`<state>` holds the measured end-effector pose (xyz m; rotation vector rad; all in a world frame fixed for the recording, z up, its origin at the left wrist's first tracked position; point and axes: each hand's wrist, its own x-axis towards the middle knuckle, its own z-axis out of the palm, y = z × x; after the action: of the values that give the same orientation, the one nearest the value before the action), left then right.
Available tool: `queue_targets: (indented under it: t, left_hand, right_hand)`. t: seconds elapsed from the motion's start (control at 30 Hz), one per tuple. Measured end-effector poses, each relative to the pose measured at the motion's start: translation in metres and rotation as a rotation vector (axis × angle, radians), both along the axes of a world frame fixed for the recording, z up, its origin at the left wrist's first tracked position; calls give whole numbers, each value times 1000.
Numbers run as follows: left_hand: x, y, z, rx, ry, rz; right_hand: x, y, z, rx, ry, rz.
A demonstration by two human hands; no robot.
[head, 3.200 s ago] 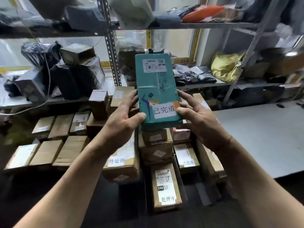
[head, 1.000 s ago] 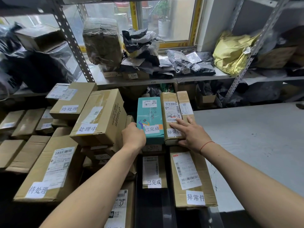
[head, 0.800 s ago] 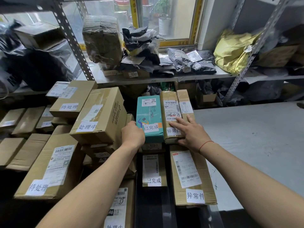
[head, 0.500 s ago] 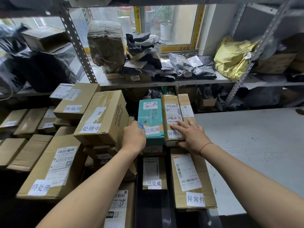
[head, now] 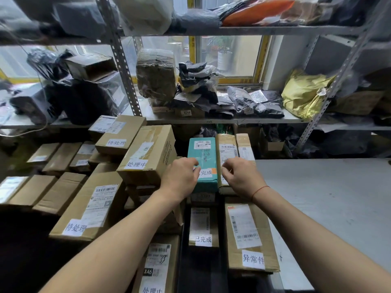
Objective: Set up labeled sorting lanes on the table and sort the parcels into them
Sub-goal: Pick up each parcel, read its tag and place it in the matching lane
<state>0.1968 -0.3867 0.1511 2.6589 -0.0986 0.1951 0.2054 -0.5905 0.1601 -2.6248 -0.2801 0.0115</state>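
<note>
A teal parcel point(head: 202, 154) with a white "已完成" label lies flat on top of the middle stack of cardboard boxes. A brown taped parcel point(head: 227, 148) lies touching its right side. My left hand point(head: 181, 179) is over the teal parcel's near left corner, fingers loosely curled and holding nothing. My right hand point(head: 242, 178) hovers over the near end of the brown parcel, also loosely curled and empty. Labeled boxes mark lanes: "待处理" point(head: 91, 208), "处理中" point(head: 152, 151), "已完成" point(head: 203, 227) and "异常件" point(head: 247, 235).
The grey table point(head: 328, 197) stretches to the right. Several more cardboard boxes point(head: 53, 187) are stacked at the left. A metal shelf point(head: 211, 119) behind carries dark poly bags, a wrapped bundle and a yellow bag point(head: 302, 96).
The teal parcel was carried down and set on the middle stack. My left hand has let go of its edge, and my right hand has lifted off the brown parcel; both have drawn back slightly.
</note>
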Motion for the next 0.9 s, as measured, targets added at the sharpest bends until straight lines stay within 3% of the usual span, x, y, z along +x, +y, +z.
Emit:
queue_targets:
  t: [0.47,0.9]
  left_hand:
    - [-97,70,55,21,-177,-49]
    - [-132,306,28,23,-116,-15]
  right_hand:
    - [-71,77,36,167,-88,110]
    - [-128,285,41,53,-192,66]
